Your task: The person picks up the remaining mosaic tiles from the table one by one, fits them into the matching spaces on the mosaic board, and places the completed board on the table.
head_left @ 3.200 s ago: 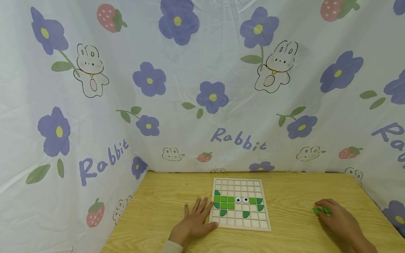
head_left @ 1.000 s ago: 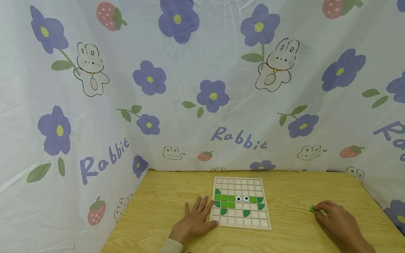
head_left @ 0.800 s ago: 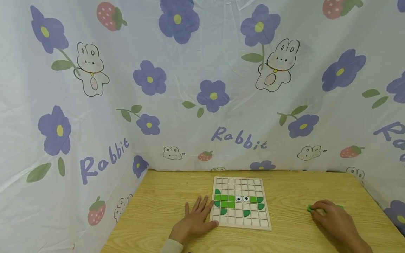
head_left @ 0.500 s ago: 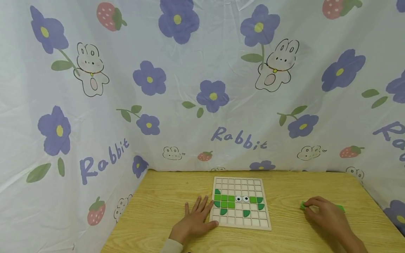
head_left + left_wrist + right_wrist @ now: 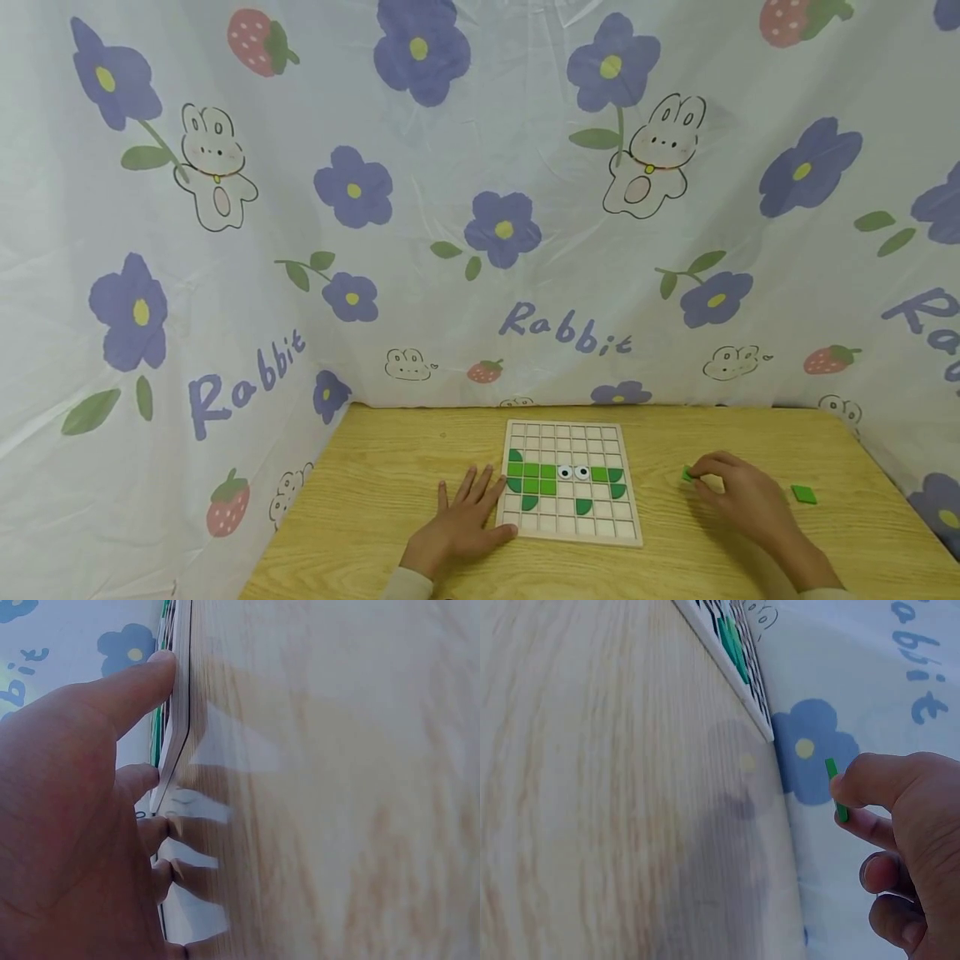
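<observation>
My right hand (image 5: 746,498) pinches a small green tile (image 5: 835,787) between thumb and index finger, to the right of the board and raised off the table in the right wrist view. My left hand (image 5: 465,523) lies spread on the table, its thumb and index fingertip at the left edge of the wooden grid board (image 5: 558,533). Light green squares (image 5: 531,471), dark green quarter-round tiles (image 5: 583,507) and two round eye tiles (image 5: 573,472) sit in the board's cells. In the left wrist view the thumb (image 5: 150,682) touches the board's side.
A loose green square tile (image 5: 804,495) lies on the wooden table (image 5: 397,450), right of my right hand. A white curtain (image 5: 420,333) printed with flowers and rabbits stands behind the table and along its sides.
My right hand has moved left toward the board, carrying one green tile from the spot where it handled green tiles. The green square left behind has come into full view. My left hand stays put.
</observation>
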